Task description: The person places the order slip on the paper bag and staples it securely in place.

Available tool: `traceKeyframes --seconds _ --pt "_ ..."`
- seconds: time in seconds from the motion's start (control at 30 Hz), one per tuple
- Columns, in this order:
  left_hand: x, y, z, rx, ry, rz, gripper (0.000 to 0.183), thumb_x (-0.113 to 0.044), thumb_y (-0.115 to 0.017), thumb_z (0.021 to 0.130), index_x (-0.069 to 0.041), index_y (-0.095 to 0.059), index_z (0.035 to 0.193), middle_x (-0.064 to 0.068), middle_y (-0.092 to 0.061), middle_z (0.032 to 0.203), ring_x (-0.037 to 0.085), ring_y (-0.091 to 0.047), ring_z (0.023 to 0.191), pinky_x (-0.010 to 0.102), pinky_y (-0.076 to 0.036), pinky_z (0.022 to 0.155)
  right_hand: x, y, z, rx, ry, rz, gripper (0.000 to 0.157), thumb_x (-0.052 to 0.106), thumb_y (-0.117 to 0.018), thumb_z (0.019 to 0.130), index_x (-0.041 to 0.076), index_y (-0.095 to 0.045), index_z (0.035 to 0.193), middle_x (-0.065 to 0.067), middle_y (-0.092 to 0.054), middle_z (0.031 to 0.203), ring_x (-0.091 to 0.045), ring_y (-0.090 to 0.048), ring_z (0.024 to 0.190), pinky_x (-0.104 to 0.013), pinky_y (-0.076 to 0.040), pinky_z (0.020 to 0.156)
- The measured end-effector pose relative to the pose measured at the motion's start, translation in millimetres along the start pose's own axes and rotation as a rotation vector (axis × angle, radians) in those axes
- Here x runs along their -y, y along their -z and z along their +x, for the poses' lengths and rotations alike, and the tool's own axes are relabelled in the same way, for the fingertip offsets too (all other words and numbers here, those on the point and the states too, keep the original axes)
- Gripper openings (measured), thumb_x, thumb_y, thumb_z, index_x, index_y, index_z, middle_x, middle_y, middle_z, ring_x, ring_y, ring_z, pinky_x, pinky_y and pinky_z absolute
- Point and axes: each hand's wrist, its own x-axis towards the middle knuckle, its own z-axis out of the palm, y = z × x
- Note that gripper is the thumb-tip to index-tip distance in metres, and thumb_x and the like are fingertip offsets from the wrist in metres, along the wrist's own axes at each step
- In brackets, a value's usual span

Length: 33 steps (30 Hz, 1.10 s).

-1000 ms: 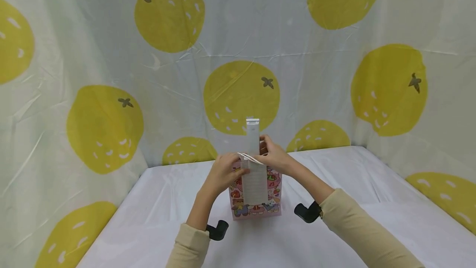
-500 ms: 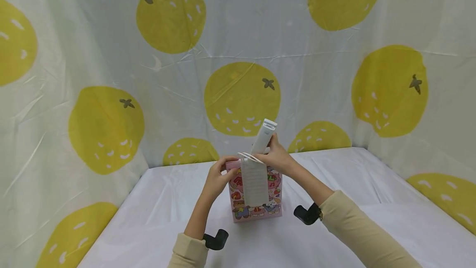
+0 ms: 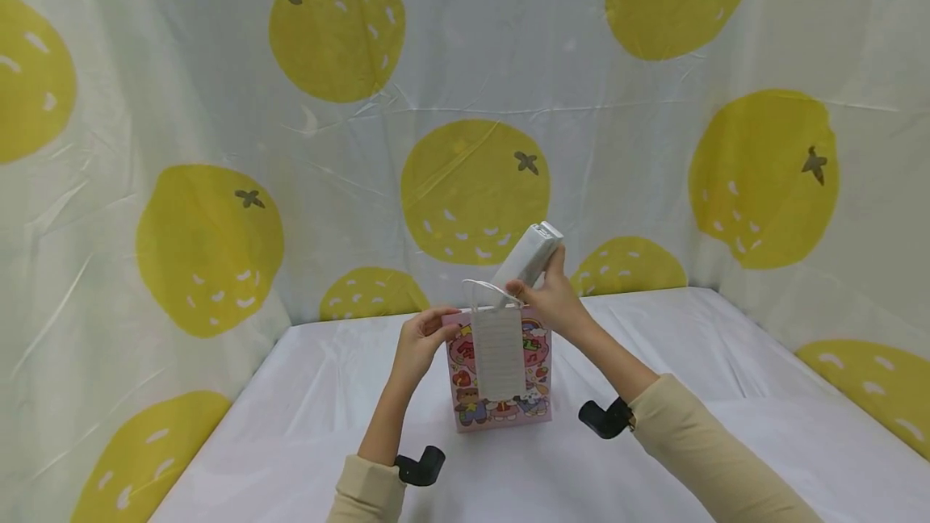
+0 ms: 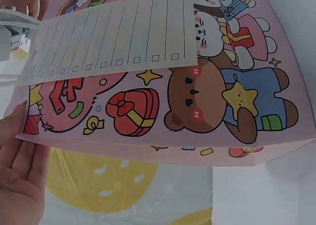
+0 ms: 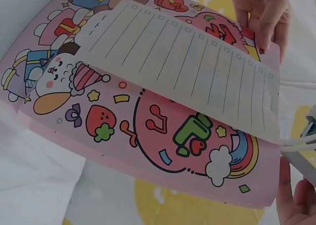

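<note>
A pink paper gift bag (image 3: 501,418) with cartoon animals stands upright on the table. Over its front hangs a lined checklist sheet (image 3: 500,357), at whose top the white cord handles (image 3: 472,290) loop up. My left hand (image 3: 421,345) pinches the bag's upper left edge, thumb in front. Above the right side of the bag mouth, my right hand (image 3: 555,297) grips a long white stapler-like tool (image 3: 526,261), tilted up to the right. Its lower end is hidden behind the handles and sheet. A metallic part of the tool (image 4: 19,39) shows in the left wrist view.
The table (image 3: 327,402) has a white cloth cover. Behind it and along the sides hangs a pale curtain (image 3: 472,71) printed with yellow fruit. Black mounts (image 3: 421,466) sit on both wrists.
The white stapler-like tool has tilted from upright to leaning right, and my right hand has risen slightly with it. My left hand has shifted left, off the sheet to the bag's corner.
</note>
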Motion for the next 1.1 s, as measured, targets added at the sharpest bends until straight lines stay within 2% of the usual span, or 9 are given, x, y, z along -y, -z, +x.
traceKeyframes --seconds 0.07,0.13,0.23,0.33,0.47,0.67,0.73,0.93,1.1 --pt "0.2 0.0 0.8 0.004 -0.012 -0.003 0.021 -0.004 -0.059 0.085 0.004 -0.062 0.105 0.023 -0.065 0.101 0.001 -0.060 0.082 0.020 -0.049 0.074 -1.8 1.0 -0.5 -0.016 0.009 0.041 0.083 0.058 -0.044 0.077 0.008 -0.005 0.131 -0.019 -0.043 0.111 -0.037 -0.054 0.099 -0.050 -0.045 0.087" --pt "0.2 0.0 1.3 0.010 -0.021 -0.014 0.021 -0.003 -0.055 0.087 0.005 -0.061 0.106 0.024 -0.064 0.102 0.002 -0.059 0.082 0.019 -0.048 0.075 -3.1 1.9 -0.9 -0.036 0.013 0.107 0.067 0.045 -0.039 0.087 0.006 -0.005 0.130 -0.018 -0.042 0.111 -0.031 -0.055 0.097 -0.046 -0.048 0.084" --pt "0.3 -0.4 1.9 0.016 -0.023 -0.033 0.021 -0.003 -0.052 0.089 0.006 -0.060 0.107 0.026 -0.063 0.102 0.002 -0.059 0.082 0.020 -0.047 0.076 -4.0 3.3 -1.7 -0.074 0.022 0.184 0.054 0.029 -0.035 0.094 0.005 -0.005 0.131 -0.017 -0.041 0.111 -0.020 -0.054 0.095 -0.039 -0.053 0.076" --pt "0.4 -0.4 1.8 0.018 -0.017 -0.043 0.021 -0.002 -0.051 0.090 0.006 -0.060 0.107 0.026 -0.063 0.102 0.002 -0.059 0.082 0.020 -0.047 0.077 -4.0 4.8 -3.1 -0.117 0.014 0.217 0.053 0.023 -0.039 0.094 0.005 -0.007 0.132 -0.015 -0.041 0.114 -0.011 -0.050 0.099 -0.035 -0.054 0.076" --pt "0.4 -0.6 1.3 0.014 -0.011 -0.041 0.021 -0.003 -0.050 0.090 0.006 -0.059 0.107 0.026 -0.063 0.103 0.003 -0.058 0.084 0.020 -0.047 0.078 -3.6 7.4 -5.5 -0.187 -0.016 0.245 0.056 0.014 -0.050 0.091 0.005 -0.009 0.128 -0.013 -0.044 0.115 -0.007 -0.050 0.098 -0.026 -0.053 0.077" --pt "1.3 -0.7 1.1 0.019 0.001 -0.050 0.023 -0.002 -0.049 0.091 0.005 -0.057 0.110 0.027 -0.061 0.104 0.005 -0.058 0.085 0.020 -0.047 0.079 -5.3 12.0 -11.4 -0.298 -0.062 0.196 0.059 0.009 -0.063 0.084 0.004 -0.016 0.119 -0.006 -0.046 0.112 -0.003 -0.048 0.098 -0.011 -0.046 0.077" --pt "0.5 -1.1 0.6 0.016 0.004 -0.056 0.023 -0.001 -0.049 0.091 0.005 -0.056 0.111 0.028 -0.060 0.104 0.006 -0.057 0.085 0.020 -0.047 0.079 -6.0 13.5 -14.0 -0.319 -0.070 0.169 0.058 0.011 -0.064 0.084 0.004 -0.017 0.117 -0.005 -0.046 0.111 -0.004 -0.046 0.097 -0.010 -0.045 0.075" --pt "-0.4 -3.3 0.0 0.016 -0.001 -0.061 0.021 0.000 -0.046 0.092 0.006 -0.053 0.111 0.026 -0.058 0.107 0.010 -0.057 0.091 0.023 -0.048 0.082 -9.4 18.1 -22.1 -0.377 -0.072 0.223 0.049 0.009 -0.061 0.085 0.011 -0.020 0.113 -0.003 -0.043 0.104 -0.003 -0.053 0.083 -0.016 -0.051 0.067" --pt "2.9 -4.9 -0.4 0.029 -0.009 -0.068 0.024 0.000 -0.041 0.093 0.005 -0.050 0.115 0.023 -0.055 0.114 0.020 -0.054 0.103 0.021 -0.044 0.085 -14.2 20.2 -29.7 -0.458 -0.033 0.187 0.056 0.003 -0.061 0.083 0.007 -0.019 0.120 0.001 -0.038 0.106 -0.006 -0.051 0.082 -0.014 -0.049 0.065"
